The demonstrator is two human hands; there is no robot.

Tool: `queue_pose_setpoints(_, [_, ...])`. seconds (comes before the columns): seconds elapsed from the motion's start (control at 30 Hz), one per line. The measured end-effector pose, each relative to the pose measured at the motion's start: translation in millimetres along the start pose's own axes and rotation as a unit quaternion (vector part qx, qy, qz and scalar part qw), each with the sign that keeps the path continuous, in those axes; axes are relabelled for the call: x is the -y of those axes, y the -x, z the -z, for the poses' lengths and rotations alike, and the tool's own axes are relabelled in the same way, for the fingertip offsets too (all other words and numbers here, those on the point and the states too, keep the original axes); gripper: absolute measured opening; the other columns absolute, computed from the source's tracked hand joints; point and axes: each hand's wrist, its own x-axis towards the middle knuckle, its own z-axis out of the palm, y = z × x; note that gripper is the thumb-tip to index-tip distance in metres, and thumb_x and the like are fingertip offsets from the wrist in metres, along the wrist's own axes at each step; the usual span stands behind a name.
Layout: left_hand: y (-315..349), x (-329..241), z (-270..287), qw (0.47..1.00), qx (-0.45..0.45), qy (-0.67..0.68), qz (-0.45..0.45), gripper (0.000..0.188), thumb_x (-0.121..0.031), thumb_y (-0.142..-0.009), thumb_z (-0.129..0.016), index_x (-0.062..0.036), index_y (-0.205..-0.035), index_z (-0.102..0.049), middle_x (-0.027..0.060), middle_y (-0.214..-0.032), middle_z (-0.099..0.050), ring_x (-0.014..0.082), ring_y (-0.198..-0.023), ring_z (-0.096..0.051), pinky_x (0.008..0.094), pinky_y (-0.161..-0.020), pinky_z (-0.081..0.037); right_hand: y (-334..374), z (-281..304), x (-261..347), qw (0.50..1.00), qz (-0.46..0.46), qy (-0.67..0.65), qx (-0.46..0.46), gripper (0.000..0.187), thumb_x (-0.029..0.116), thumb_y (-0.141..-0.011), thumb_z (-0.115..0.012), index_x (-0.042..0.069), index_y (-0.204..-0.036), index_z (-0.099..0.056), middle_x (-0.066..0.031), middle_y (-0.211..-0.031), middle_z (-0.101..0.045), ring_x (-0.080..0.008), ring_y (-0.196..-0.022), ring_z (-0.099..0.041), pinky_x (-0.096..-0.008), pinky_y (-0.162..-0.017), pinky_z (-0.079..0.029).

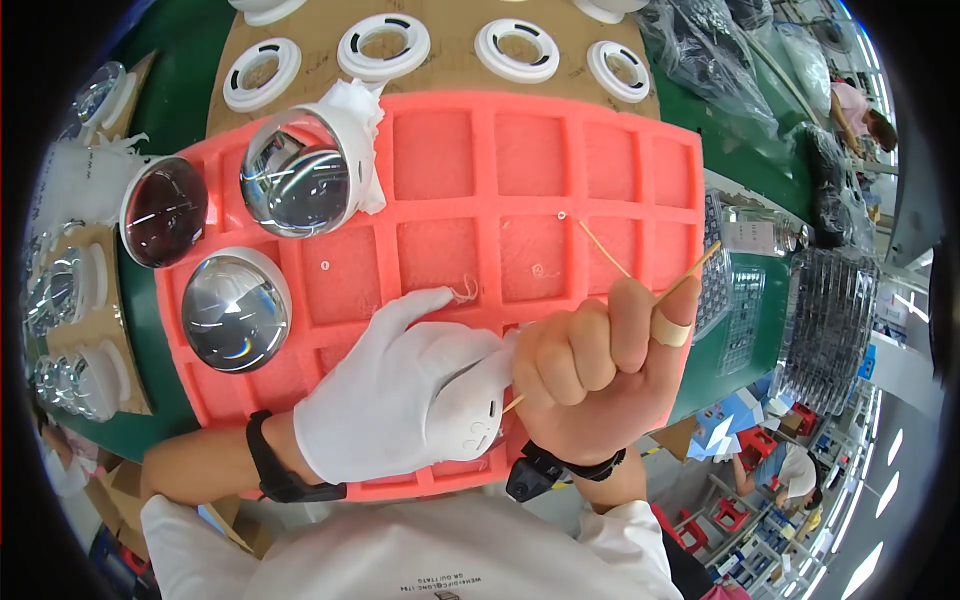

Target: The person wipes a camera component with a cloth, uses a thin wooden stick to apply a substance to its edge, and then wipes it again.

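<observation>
My left hand (pixel 385 400), in a white glove, is closed around a small white rounded housing (pixel 465 420) with a dark slot in its side, held over the front of the pink foam tray (pixel 485 180). My right hand (pixel 595 360), bare with a tan bandage on the thumb, is closed in a fist on a thin wooden stick (pixel 690 270). One end sticks up past the thumb; a thin tip emerges below the fist beside the housing's slot. Whether the tip enters the slot is unclear. Another thin stick (pixel 604 248) shows beyond the right knuckles.
Clear glass-like domes (pixel 236 310) and a dark dome (pixel 165 212) stand at the tray's left. White rings (pixel 384 47) lie on cardboard at the back. Clear plastic trays (pixel 825 320) are stacked right on the green table (pixel 740 160). Other people work farther off.
</observation>
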Motion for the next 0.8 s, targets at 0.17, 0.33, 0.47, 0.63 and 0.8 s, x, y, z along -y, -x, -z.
queue_pose_setpoints(0.17, [-4.1, -7.1, 12.6, 0.995, -0.036, 0.084, 0.037, 0.044, -0.016, -0.072, -0.078, -0.0055, -0.112, -0.063, 0.0077, -0.103, -0.061, 0.0277, -0.095, -0.061, 0.0438, -0.1, -0.046, 3.3, -14.3, 4.0, 0.992, 0.087, 0.093, 0.022, 0.061, 0.053, -0.11, -0.018, 0.011, -0.068, -0.028, 0.0027, -0.054, -0.031, -0.0135, -0.046, -0.025, -0.0294, -0.045, -0.024])
queue_pose_setpoints(0.33, [6.2, -2.6, 6.9, 0.995, -0.028, 0.092, 0.014, 0.057, -0.018, -0.064, -0.086, -0.0058, -0.112, -0.06, 0.009, -0.107, -0.06, 0.0321, -0.107, -0.055, 0.0437, -0.095, -0.047, 1.1, -50.8, 36.0, 0.681, 0.088, 0.721, 0.096, 0.048, 0.036, -0.092, -0.059, 0.007, -0.054, -0.051, -0.0041, -0.055, -0.046, -0.0222, -0.052, -0.035, -0.0364, -0.053, -0.028])
queue_pose_setpoints(0.47, [16.5, 1.2, 2.7, 0.996, -0.031, 0.089, 0.004, 0.063, -0.023, -0.064, -0.088, -0.006, -0.117, -0.057, 0.0107, -0.114, -0.057, 0.0341, -0.108, -0.055, 0.0459, -0.096, -0.046, -25.2, -38.8, 52.9, 0.486, 0.025, 0.854, 0.181, 0.016, 0.014, -0.072, -0.068, 0.006, -0.061, -0.059, -0.0035, -0.057, -0.043, -0.0226, -0.067, -0.04, -0.0367, -0.065, -0.028])
queue_pose_setpoints(0.63, [9.7, 1.0, 5.2, 0.991, 0.011, 0.121, 0.049, 0.066, -0.029, -0.064, -0.089, -0.0057, -0.117, -0.056, 0.0116, -0.117, -0.056, 0.0354, -0.111, -0.055, 0.0466, -0.097, -0.046, -34.0, -13.2, 38.0, 0.532, 0.077, 0.814, 0.221, 0.022, 0.008, -0.07, -0.069, 0.007, -0.057, -0.051, -0.0026, -0.057, -0.042, -0.0228, -0.067, -0.038, -0.0375, -0.067, -0.027])
queue_pose_setpoints(0.8, [4.0, -1.4, 5.5, 0.991, -0.026, 0.121, 0.045, 0.05, -0.023, -0.068, -0.085, -0.008, -0.108, -0.058, 0.0102, -0.113, -0.055, 0.0323, -0.104, -0.054, 0.0437, -0.091, -0.046, -31.1, -6.0, 32.8, 0.506, 0.052, 0.828, 0.237, 0.03, 0.008, -0.071, -0.074, 0.007, -0.057, -0.047, -0.0052, -0.059, -0.04, -0.0243, -0.066, -0.038, -0.0379, -0.064, -0.028])
